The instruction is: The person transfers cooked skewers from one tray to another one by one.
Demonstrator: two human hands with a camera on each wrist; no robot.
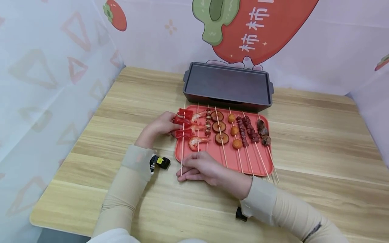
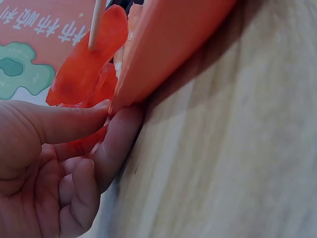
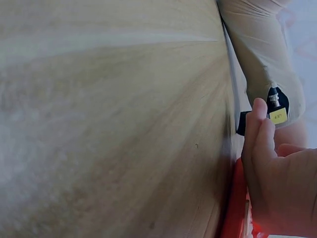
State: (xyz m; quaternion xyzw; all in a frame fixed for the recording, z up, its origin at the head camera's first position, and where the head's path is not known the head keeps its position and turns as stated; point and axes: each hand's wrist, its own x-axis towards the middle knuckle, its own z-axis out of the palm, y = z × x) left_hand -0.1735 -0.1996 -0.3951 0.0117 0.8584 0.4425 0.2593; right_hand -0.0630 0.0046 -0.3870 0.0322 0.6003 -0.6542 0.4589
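Currently, the red pepper skewer (image 1: pixel 183 123) is held at the left edge of the red tray (image 1: pixel 258 165), where its pepper pieces are pinched between the thumb and curled fingers of the left hand (image 1: pixel 158 128). In the left wrist view the thumb (image 2: pixel 59 124) is seen pressed toward the forefinger just under the tray's rim, with the pepper pieces (image 2: pixel 84 69) and their wooden stick directly above. The right hand (image 1: pixel 202 167) is laid on the tray's near left corner with its fingers nearly straight and together, close to the lower end of the skewer's stick; whether the stick is actually touched cannot be told. Further skewers are laid side by side on the tray: shrimp (image 1: pixel 197 135), mushroom slices (image 1: pixel 219 127), round golden balls (image 1: pixel 234 131) and dark meat pieces (image 1: pixel 247 130). A dark rectangular griddle pan (image 1: pixel 228 84) is set just behind the tray on the wooden table (image 1: pixel 319 162).
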